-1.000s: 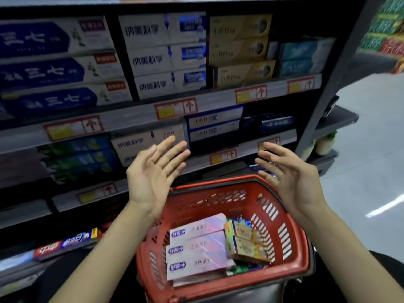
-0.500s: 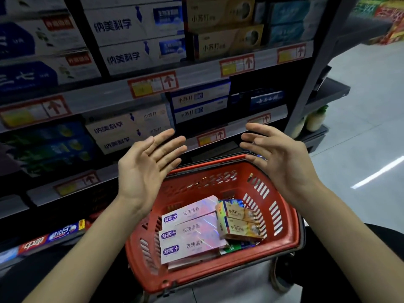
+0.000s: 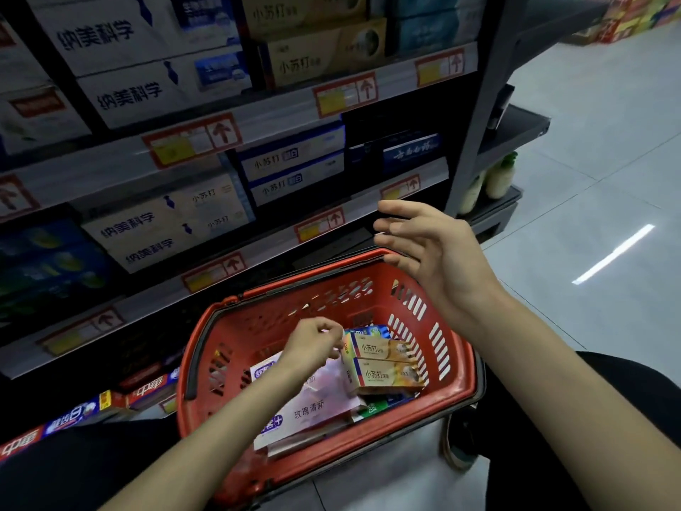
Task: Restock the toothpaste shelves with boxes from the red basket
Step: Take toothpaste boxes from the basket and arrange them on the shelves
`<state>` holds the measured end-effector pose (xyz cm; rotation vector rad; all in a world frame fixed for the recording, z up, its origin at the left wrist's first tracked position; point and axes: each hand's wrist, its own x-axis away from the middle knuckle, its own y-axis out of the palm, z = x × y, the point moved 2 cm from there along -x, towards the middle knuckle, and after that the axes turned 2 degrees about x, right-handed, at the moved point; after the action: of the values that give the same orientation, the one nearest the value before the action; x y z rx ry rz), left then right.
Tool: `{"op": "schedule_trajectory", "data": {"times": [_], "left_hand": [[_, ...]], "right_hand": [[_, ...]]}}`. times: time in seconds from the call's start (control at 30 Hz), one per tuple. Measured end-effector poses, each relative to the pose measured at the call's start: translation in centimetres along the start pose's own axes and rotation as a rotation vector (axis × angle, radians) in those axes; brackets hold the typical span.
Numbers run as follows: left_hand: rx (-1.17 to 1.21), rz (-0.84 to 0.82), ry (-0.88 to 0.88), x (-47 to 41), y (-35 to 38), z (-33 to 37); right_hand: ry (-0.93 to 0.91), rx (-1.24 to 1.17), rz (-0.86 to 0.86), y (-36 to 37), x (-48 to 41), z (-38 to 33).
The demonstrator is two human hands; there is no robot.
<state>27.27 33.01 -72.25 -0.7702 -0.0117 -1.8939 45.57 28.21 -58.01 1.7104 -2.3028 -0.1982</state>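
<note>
Head view. Long pink-white cardboard toothpaste boxes (image 3: 313, 411), stacked in red plastic basket (image 3: 465, 378), left side. Likely light, stiff, glossy; pinch long edges. Your left hand (image 3: 313, 344) curls over them, grip unclear; right hand (image 3: 431, 248) open.

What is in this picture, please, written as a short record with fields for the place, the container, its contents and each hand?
place: grey metal store shelves stocked with toothpaste boxes
container: red slotted plastic basket, below the shelves, in front of the person
contents: pale pink rectangular cardboard boxes on the left; two yellow rectangular cardboard boxes on the right
left hand: inside the basket, fingers curled over the pink boxes, next to the yellow ones; a grip cannot be told
right hand: open, above the basket's far right rim, holding nothing
</note>
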Motion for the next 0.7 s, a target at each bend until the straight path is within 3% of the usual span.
{"op": "schedule_trajectory", "data": {"times": [0.2, 0.7], "left_hand": [[-0.300, 0.032, 0.010, -3.9, 3.5, -3.4], [-0.418, 0.137, 0.122, -6.7, 8.2, -3.7]], "right_hand": [[0.034, -0.036, 0.054, -1.3, -0.5, -0.4], [0.179, -0.230, 0.143, -2.6, -1.9, -0.7]]}}
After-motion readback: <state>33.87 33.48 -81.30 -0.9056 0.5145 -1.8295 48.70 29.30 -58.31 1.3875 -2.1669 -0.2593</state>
